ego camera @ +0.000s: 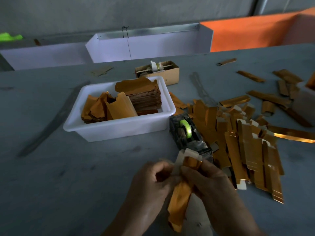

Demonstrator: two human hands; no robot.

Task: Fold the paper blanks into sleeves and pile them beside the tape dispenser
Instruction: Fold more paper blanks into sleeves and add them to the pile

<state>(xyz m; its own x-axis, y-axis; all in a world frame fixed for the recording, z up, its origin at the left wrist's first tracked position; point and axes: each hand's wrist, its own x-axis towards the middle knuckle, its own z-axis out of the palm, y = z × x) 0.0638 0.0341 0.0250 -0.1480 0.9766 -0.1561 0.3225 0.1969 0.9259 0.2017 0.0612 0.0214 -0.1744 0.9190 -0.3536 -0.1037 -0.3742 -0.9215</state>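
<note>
Fingers of the left hand [154, 178] and the right hand [207, 179] curl around one gold paper blank [179, 200], pinching its upper end just in front of the tape dispenser [189, 133] while its lower end hangs toward the camera. Folded sleeves [242, 142] lie heaped on the grey table [51, 184] right of the dispenser. Flat blanks [144, 94] sit stacked in the white tub [119, 128] to its left.
</note>
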